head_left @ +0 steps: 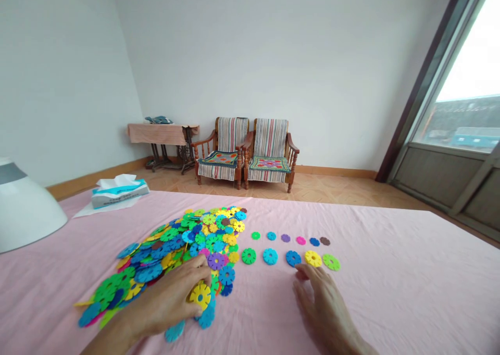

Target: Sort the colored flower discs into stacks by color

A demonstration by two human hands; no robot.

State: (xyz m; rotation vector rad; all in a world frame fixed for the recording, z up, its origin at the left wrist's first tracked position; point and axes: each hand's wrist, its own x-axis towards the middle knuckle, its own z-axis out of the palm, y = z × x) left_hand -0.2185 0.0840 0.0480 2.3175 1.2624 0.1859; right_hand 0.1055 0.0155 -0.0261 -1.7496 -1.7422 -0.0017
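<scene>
A heap of coloured plastic snowflake discs [172,251] lies on the pink cloth. My left hand [172,297] rests on the heap's near edge, fingers closed round a yellow disc [200,295]. My right hand [324,308] lies flat and open, fingertips just below a row of larger discs: green [249,256], light blue [270,256], blue [292,258], yellow [313,258] and light green [331,262]. Behind it runs a row of several small discs [291,239].
A tissue box [119,191] and a white dome-shaped object [23,209] sit at the table's left. Two wooden armchairs [246,154] and a small side table [164,136] stand against the far wall. A window [464,115] is at the right.
</scene>
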